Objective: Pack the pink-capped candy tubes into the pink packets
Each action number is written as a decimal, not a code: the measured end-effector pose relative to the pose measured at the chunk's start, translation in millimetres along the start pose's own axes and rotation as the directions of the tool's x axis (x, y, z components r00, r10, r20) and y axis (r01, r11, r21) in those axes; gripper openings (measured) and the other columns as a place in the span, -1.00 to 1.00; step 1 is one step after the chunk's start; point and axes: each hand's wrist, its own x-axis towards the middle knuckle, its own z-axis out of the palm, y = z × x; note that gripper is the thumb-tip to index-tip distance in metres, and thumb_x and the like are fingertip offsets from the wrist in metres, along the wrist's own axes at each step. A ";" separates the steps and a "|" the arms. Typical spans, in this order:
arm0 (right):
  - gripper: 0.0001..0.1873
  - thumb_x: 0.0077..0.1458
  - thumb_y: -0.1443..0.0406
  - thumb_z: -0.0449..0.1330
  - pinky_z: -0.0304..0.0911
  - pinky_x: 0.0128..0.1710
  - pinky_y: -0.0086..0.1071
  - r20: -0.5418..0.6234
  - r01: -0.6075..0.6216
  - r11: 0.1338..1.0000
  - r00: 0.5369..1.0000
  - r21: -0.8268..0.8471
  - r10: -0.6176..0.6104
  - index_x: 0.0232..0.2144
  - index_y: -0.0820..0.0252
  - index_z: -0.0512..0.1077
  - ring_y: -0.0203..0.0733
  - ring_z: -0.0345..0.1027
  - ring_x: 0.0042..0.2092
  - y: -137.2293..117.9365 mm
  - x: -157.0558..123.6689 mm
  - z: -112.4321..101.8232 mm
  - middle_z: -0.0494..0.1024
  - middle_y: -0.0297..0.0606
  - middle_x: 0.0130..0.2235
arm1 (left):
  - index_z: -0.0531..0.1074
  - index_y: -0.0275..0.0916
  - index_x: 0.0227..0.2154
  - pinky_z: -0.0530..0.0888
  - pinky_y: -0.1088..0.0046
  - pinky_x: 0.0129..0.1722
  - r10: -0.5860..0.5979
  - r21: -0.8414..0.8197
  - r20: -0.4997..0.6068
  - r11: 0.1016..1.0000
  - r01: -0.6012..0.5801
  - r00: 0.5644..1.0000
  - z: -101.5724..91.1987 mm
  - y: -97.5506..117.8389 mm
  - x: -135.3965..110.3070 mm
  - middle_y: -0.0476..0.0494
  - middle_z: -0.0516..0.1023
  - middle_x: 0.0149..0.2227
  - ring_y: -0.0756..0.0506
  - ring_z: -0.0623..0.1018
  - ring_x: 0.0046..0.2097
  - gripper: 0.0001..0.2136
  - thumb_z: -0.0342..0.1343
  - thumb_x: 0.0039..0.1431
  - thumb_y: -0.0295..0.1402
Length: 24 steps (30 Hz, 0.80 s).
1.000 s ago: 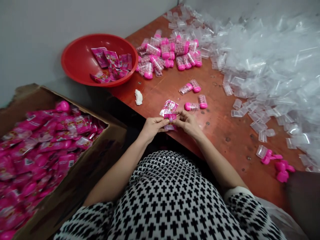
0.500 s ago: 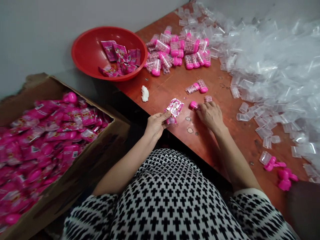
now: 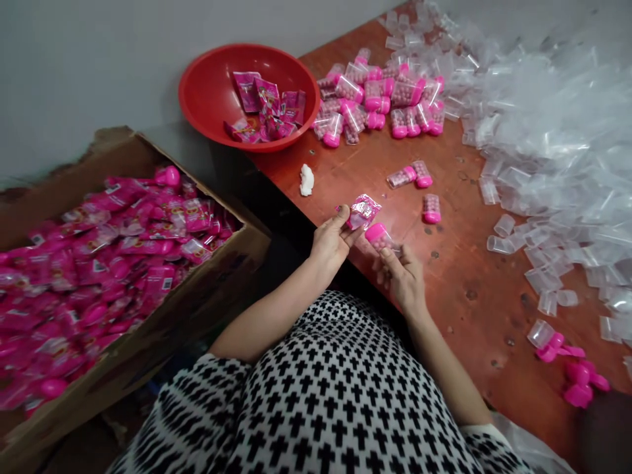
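My left hand (image 3: 332,242) pinches a small pink printed packet (image 3: 364,210) at its lower end, over the near edge of the brown table (image 3: 464,263). My right hand (image 3: 402,271) grips a clear vial with a pink cap (image 3: 381,237), filled with pink beads, its capped end pointing toward the packet's mouth. The two hands sit close together. One filled vial (image 3: 431,208) lies just beyond, and a pair of vials (image 3: 409,174) farther back.
A red bowl (image 3: 207,99) with several pink packets stands at the table's far left. A heap of filled vials (image 3: 380,99) lies behind, clear empty vials and bags (image 3: 553,131) at right. A cardboard box (image 3: 212,289) of finished packets sits at left. A white lump (image 3: 307,180) lies nearby.
My right hand picked a filled vial off the table and brought it back to the packet in my left hand. The view shifted left.
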 end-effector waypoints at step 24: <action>-0.71 0.14 0.04 0.11 0.06 -0.69 -0.55 -0.024 0.106 0.981 0.994 0.163 -0.103 -0.31 0.14 0.30 -0.44 0.22 -0.64 17.1 2.6 28.4 0.43 -0.48 -0.55 | 0.39 -0.28 -0.48 0.46 0.54 -0.41 0.022 0.175 0.192 0.983 -0.056 0.981 13.9 -3.6 -16.4 -0.05 0.53 -0.48 0.02 0.53 -0.45 -0.69 0.35 -0.13 -0.19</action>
